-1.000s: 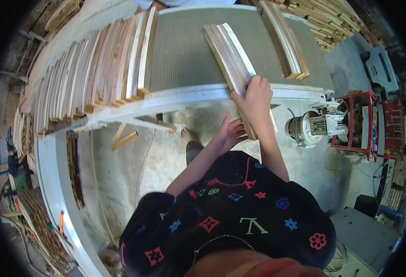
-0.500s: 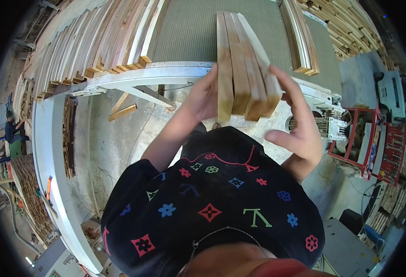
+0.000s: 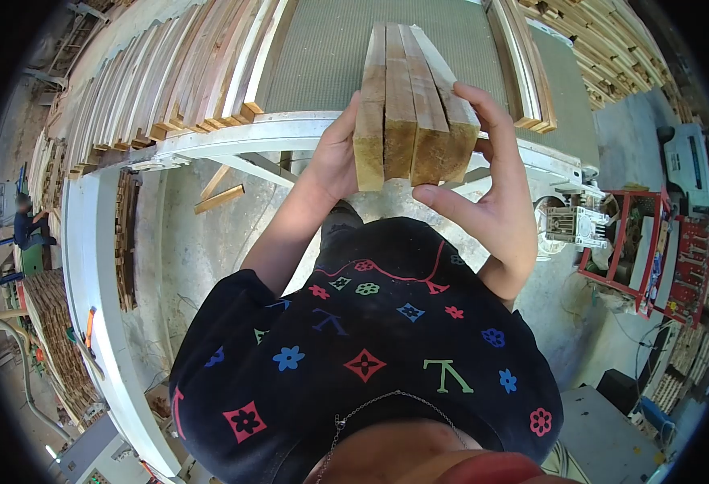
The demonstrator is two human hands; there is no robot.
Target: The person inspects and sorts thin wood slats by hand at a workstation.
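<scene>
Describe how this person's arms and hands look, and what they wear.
The left hand and right hand are bare, without gloves. Forearms are uncovered. The short sleeves belong to a black top printed with red, blue and green flowers, diamonds and letters.

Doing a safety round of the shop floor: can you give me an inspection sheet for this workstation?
surface: ribbed grey-green belt on a white frame.
job's things: bundle of wooden slats, held at its near end.
clutter: slat rows left and right of the belt; offcut on the floor.
hands: left hand and right hand clamp the bundle's sides.
cables: pale hose, far left.
surroundings: motor, red rack, a person far left.
</scene>
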